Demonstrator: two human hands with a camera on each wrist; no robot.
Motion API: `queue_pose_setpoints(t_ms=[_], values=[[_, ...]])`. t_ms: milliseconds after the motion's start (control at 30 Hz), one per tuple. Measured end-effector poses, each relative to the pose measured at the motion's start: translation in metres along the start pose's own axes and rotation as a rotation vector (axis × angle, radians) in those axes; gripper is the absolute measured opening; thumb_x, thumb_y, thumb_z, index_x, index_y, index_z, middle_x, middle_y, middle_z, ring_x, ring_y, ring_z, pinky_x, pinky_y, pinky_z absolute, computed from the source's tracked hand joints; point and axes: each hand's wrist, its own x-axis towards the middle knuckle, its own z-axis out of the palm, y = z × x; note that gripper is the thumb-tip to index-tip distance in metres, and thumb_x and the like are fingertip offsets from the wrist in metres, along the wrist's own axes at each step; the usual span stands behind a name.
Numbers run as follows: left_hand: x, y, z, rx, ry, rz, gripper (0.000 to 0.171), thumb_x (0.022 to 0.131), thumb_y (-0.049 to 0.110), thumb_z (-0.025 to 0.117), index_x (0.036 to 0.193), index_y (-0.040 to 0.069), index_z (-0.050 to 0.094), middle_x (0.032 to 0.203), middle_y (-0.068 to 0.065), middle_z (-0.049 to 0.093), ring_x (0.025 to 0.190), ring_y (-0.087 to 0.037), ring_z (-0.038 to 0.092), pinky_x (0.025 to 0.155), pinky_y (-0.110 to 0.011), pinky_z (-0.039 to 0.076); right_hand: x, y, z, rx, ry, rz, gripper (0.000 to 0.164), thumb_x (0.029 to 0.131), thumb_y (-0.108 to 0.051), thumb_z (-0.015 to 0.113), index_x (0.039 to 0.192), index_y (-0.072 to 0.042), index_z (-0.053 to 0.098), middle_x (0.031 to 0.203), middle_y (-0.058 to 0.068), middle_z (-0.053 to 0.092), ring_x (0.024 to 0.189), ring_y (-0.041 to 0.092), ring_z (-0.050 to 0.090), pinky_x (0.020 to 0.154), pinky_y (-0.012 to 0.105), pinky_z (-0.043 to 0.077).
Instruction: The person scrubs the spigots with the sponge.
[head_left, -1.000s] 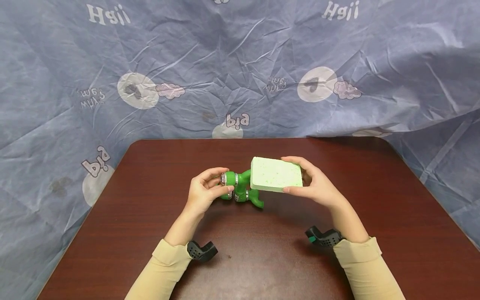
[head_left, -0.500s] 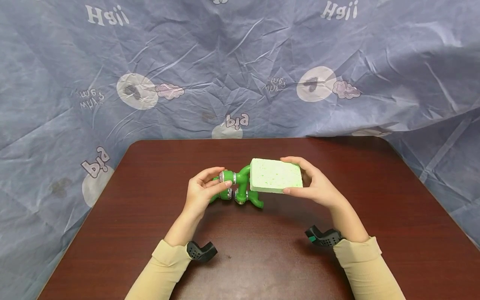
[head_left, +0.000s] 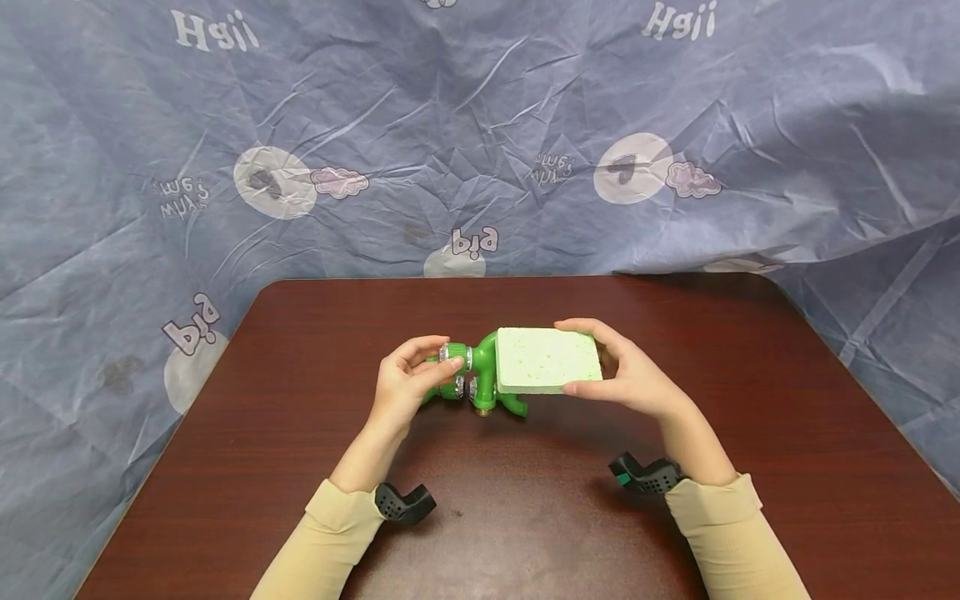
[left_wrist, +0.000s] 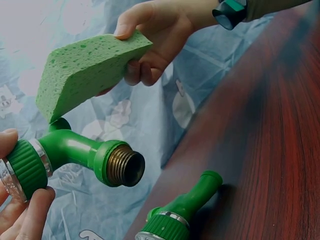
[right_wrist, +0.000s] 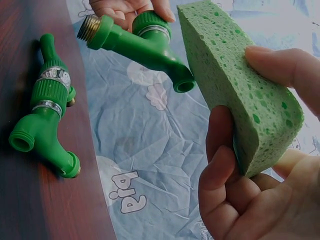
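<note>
My left hand (head_left: 399, 382) pinches a green tap (head_left: 486, 367) by its ribbed knob, above the table. The tap's brass threaded end shows in the left wrist view, pointing away from that hand. In my right hand (head_left: 633, 371) is a thick, pale green sponge (head_left: 547, 360), gripped at its far end between thumb and curled fingers. One end of the sponge (right_wrist: 240, 85) is right at the tap's spout (right_wrist: 183, 84) in the right wrist view. From the head view, the sponge hides the spout.
More green tap pieces (right_wrist: 47, 95) lie on the dark red-brown table (head_left: 480, 517), below and behind the held tap. A blue printed cloth (head_left: 480, 125) hangs along the table's far edge. Both wrists carry black camera mounts (head_left: 405, 503).
The sponge has shifted slightly down and left along the tap, and its face has tilted. The held tap has turned a little, bringing its threaded end into view below. Both forearms stay nearly still.
</note>
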Motion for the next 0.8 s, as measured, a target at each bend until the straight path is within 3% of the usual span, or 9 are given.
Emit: queue_pose_setpoints(t_ms=[133,267,500,800], values=[[0.0005,0.0005,-0.0008,-0.002,0.007,0.009,0.03,0.076,-0.007,0.072,0.103,0.003,0.065,0.097,-0.004,0.067,0.074,-0.014,0.067,0.068,-0.035,0.057,-0.0005,-0.0011,-0.0014,-0.004,-0.004,-0.001,0.071,0.073,0.014,0.07,0.135,0.0,0.038,0.115,0.016,0.055,0.094,0.02,0.061,0.069,0.032,0.055],[0.0004,0.0008,-0.0014,0.029,-0.003,0.008,0.036,0.074,-0.007,0.073,0.109,-0.004,0.062,0.101,-0.005,0.066,0.076,-0.014,0.066,0.069,-0.03,0.056,-0.0006,-0.0017,-0.0019,-0.02,0.012,-0.012,0.071,0.072,0.014,0.07,0.135,-0.002,0.04,0.114,0.015,0.055,0.093,0.019,0.061,0.068,0.031,0.056],[-0.0009,0.001,-0.0001,0.052,-0.064,0.031,0.043,0.069,-0.015,0.07,0.111,-0.01,0.059,0.114,-0.022,0.061,0.086,-0.016,0.066,0.067,-0.022,0.053,-0.0007,-0.0006,-0.0027,-0.018,0.03,-0.021,0.074,0.072,0.016,0.07,0.136,-0.008,0.042,0.112,0.015,0.055,0.093,0.018,0.061,0.066,0.03,0.056],[-0.001,0.0011,-0.0007,0.037,-0.09,0.044,0.052,0.066,-0.021,0.067,0.116,-0.011,0.058,0.11,-0.007,0.066,0.092,-0.014,0.065,0.071,-0.022,0.053,-0.0022,-0.001,-0.0028,0.006,0.144,0.059,0.067,0.076,0.012,0.068,0.135,0.0,0.039,0.105,0.012,0.058,0.088,0.017,0.061,0.069,0.028,0.054]])
